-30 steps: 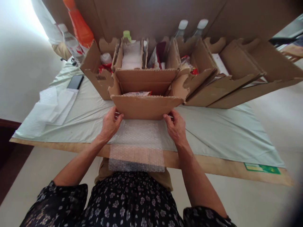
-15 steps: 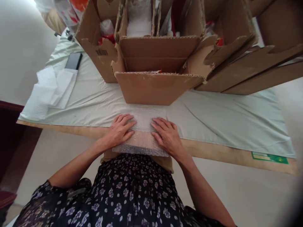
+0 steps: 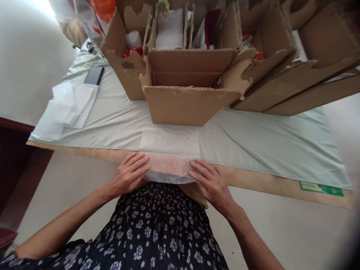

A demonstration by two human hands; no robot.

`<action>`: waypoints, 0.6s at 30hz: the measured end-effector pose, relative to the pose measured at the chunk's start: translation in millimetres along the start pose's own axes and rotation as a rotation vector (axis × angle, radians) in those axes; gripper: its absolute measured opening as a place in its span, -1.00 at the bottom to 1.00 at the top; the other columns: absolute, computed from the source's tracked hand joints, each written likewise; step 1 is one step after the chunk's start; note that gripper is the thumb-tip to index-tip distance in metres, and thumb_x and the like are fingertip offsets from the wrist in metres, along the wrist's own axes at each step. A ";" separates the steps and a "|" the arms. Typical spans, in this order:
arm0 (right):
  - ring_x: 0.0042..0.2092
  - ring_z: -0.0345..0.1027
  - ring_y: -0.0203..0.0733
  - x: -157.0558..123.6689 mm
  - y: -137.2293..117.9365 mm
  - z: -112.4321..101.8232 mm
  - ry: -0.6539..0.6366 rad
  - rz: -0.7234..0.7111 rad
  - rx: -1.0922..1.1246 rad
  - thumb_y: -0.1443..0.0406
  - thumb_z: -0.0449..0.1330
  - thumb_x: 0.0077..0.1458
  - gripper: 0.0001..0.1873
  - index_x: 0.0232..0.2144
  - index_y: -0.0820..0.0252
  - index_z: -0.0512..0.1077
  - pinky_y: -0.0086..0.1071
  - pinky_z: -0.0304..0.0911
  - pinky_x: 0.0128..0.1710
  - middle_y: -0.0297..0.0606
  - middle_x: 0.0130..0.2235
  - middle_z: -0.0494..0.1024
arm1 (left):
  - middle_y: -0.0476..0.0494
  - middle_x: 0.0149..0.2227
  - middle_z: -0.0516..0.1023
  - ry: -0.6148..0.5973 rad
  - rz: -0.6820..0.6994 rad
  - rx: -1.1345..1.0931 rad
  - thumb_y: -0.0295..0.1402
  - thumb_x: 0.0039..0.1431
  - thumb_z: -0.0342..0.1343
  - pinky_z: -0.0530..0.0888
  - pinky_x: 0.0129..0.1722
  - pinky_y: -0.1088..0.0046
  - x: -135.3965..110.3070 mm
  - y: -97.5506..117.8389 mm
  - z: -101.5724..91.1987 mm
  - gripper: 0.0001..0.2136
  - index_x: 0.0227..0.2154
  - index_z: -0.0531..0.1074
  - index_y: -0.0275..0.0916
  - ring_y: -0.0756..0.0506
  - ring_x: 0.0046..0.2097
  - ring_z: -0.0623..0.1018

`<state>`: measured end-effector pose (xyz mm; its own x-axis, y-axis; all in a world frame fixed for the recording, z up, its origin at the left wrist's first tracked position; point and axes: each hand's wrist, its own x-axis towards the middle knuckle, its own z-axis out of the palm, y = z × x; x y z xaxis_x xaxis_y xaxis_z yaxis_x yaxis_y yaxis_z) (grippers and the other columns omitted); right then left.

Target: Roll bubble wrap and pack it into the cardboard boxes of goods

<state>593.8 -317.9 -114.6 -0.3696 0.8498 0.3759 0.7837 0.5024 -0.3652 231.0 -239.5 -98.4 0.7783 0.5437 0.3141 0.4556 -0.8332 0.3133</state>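
A sheet of clear bubble wrap (image 3: 171, 142) lies across the table's front edge, its near part curving down close to my waist. My left hand (image 3: 131, 171) rests at the left side of the wrap, fingers stretched out and touching its edge. At the opposite side, my right hand (image 3: 210, 182) has its fingers extended over the wrap's right edge. Both thumbs are hard to make out. Through the near half of the wrap, the brown table edge shows as a pinkish-tan band.
An open cardboard box (image 3: 180, 107) stands just beyond the wrap, with more open boxes (image 3: 261, 33) behind it. On the left lie folded white wrapping sheets (image 3: 70, 107) and a dark phone (image 3: 94, 75). A green label (image 3: 322, 188) sits on the right table edge.
Both hands have slid toward my body and moved outward from the top of the wrap to its side edges. More of the wrap's middle and far part now shows.
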 end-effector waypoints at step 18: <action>0.09 0.42 0.16 61.4 34.4 40.2 0.182 0.468 -0.153 0.14 0.16 0.33 -0.67 -0.02 0.21 0.55 -0.02 0.26 0.05 0.01 0.03 0.64 | -0.28 -0.13 0.63 0.076 -0.656 0.079 -0.27 0.28 0.18 0.56 -0.03 0.15 64.4 -30.3 16.8 -0.68 0.04 0.54 -0.26 -0.27 -0.11 0.61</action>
<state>578.0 -242.1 -138.3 0.1195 0.9293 0.3496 0.9133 0.0353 -0.4058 274.6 -180.9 -102.7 0.2969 0.9440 0.1439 0.8571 -0.3299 0.3956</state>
